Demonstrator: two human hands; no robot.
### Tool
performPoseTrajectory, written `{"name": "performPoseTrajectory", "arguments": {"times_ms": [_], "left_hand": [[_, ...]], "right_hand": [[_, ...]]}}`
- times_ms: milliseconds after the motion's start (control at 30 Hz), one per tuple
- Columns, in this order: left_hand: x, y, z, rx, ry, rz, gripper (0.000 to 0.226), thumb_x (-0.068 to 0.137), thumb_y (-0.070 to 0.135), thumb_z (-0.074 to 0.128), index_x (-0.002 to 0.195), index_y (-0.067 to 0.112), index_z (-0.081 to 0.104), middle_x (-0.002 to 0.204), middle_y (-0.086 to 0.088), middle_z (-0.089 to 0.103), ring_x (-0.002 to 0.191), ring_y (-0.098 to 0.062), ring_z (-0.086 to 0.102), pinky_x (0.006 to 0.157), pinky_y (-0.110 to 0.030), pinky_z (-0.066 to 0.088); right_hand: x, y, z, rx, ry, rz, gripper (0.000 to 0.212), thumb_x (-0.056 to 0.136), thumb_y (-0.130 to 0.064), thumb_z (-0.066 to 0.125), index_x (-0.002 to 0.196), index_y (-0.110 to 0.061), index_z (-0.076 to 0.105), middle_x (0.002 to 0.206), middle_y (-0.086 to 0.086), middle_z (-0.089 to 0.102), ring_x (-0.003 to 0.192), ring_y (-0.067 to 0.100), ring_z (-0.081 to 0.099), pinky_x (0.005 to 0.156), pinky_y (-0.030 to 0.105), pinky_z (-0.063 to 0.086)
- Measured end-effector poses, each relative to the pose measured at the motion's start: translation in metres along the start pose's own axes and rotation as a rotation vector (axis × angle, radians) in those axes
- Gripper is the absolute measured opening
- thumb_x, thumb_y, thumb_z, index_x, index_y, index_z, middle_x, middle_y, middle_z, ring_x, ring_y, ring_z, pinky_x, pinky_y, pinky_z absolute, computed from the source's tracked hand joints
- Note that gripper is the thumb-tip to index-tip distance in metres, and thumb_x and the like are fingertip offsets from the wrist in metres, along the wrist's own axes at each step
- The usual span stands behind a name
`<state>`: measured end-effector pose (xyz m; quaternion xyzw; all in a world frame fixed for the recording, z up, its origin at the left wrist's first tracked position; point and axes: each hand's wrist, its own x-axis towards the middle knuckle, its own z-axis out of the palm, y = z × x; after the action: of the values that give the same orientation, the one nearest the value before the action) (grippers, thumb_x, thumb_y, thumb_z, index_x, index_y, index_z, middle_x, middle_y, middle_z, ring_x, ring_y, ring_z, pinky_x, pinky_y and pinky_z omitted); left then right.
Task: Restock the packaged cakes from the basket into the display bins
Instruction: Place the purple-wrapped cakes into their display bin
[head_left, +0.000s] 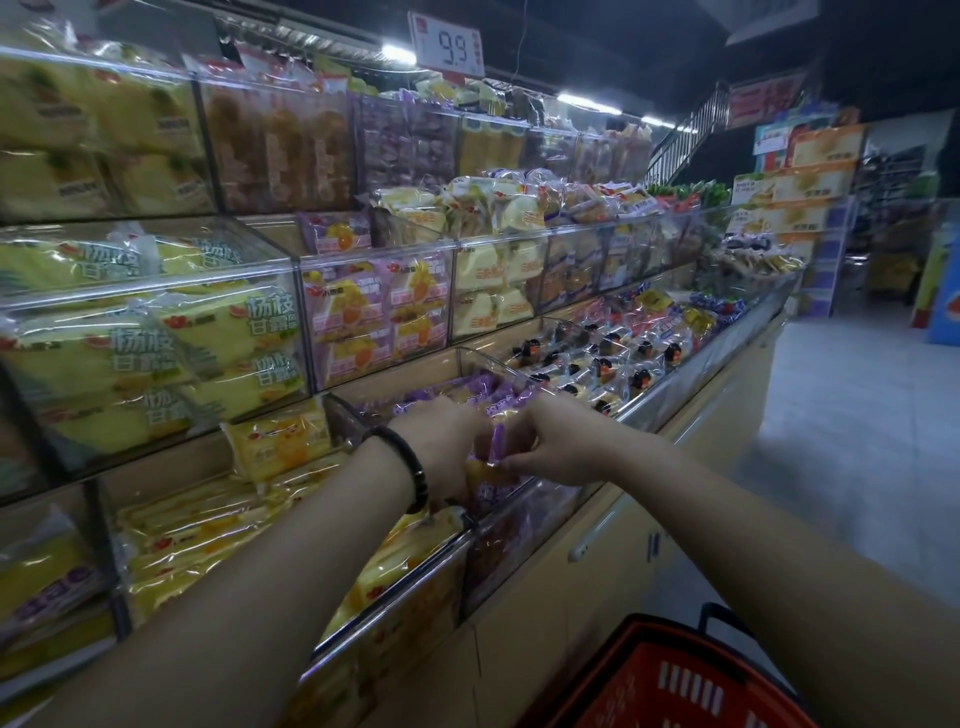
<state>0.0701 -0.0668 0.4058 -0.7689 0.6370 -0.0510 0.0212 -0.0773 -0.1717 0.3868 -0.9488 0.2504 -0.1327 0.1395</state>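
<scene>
Head view looks down along a tiered display of clear plastic bins, both bare forearms reaching in toward the centre. At about 12 o'clock from the wrists, the left hand (441, 441) and the right hand (550, 447) meet over the lower purple cake bin (519, 525), each hand's grip closed on the same purple-wrapped packaged cake (493, 447), fingers pinching its wrapper from either side just above the bin's front edge. More purple packs lie behind the hands in that bin. A dark beaded bracelet (410, 467) circles the left wrist. At 9 o'clock of the hands, a neighbouring bin holds yellow-wrapped cakes (280, 447), and the tiers above carry green-and-yellow packs (156, 353) and pink-purple packs (379, 317) behind clear fronts. At 2 o'clock, a lower bin is filled with small pale cakes with dark tops (602, 364). A price sign reading 9.9 (449, 44) hangs at 12 o'clock, high up. The red basket (670, 680) sits at 5 o'clock, by the lower edge; its contents cannot be made out.
</scene>
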Motion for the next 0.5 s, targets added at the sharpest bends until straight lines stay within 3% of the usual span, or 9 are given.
{"name": "performPoseTrajectory", "arguments": {"times_ms": [100,200,267,333,400,500], "left_hand": [[-0.003,0.006,-0.002,-0.059,-0.089,-0.025,0.047,0.087,0.025,0.079,0.129,0.030,0.059,0.104,0.004,0.060,0.086,-0.014,0.063,0.070,-0.030,0.061],[-0.014,0.017,-0.006,-0.049,-0.164,-0.064,0.042,0.095,0.032,0.068,0.134,0.025,0.054,0.112,0.000,0.060,0.097,-0.018,0.062,0.079,-0.033,0.060],[-0.026,0.028,-0.004,0.128,-0.008,-0.099,0.041,0.099,0.040,0.061,0.138,0.026,0.052,0.126,-0.006,0.056,0.116,-0.028,0.055,0.094,-0.043,0.055],[-0.038,0.044,0.002,0.128,0.218,-0.079,0.039,0.101,0.042,0.057,0.136,0.026,0.051,0.134,-0.008,0.052,0.124,-0.033,0.050,0.097,-0.047,0.052],[-0.048,0.064,0.013,-0.149,0.298,0.006,0.034,0.101,0.032,0.054,0.134,0.024,0.054,0.127,-0.003,0.058,0.116,-0.028,0.057,0.090,-0.044,0.056],[-0.058,0.088,0.036,-0.601,0.220,0.062,0.034,0.097,0.031,0.059,0.130,0.023,0.053,0.113,0.001,0.064,0.097,-0.019,0.064,0.080,-0.042,0.060]], "right_hand": [[-0.006,0.000,0.000,0.039,0.029,0.010,0.010,0.096,-0.028,0.074,0.098,-0.022,0.081,0.087,-0.009,0.076,0.081,0.004,0.070,0.074,0.023,0.058],[-0.017,0.004,0.001,0.107,0.143,0.044,0.010,0.095,-0.026,0.075,0.102,-0.021,0.080,0.091,-0.008,0.075,0.084,0.005,0.070,0.079,0.028,0.062],[-0.025,0.008,0.002,0.150,0.229,0.072,0.009,0.096,-0.027,0.074,0.102,-0.022,0.079,0.090,-0.009,0.074,0.083,0.005,0.069,0.077,0.027,0.060],[-0.034,0.010,0.003,0.225,0.310,0.085,0.008,0.096,-0.028,0.073,0.099,-0.023,0.078,0.085,-0.011,0.074,0.078,0.001,0.068,0.071,0.023,0.055],[-0.046,0.011,0.002,0.304,0.349,0.098,0.003,0.095,-0.023,0.074,0.094,-0.024,0.076,0.080,-0.011,0.074,0.072,-0.002,0.070,0.069,0.020,0.053],[-0.068,0.016,0.003,0.353,0.289,0.142,0.011,0.095,-0.015,0.073,0.092,-0.026,0.074,0.078,-0.008,0.076,0.073,-0.002,0.072,0.072,0.024,0.059]]}}
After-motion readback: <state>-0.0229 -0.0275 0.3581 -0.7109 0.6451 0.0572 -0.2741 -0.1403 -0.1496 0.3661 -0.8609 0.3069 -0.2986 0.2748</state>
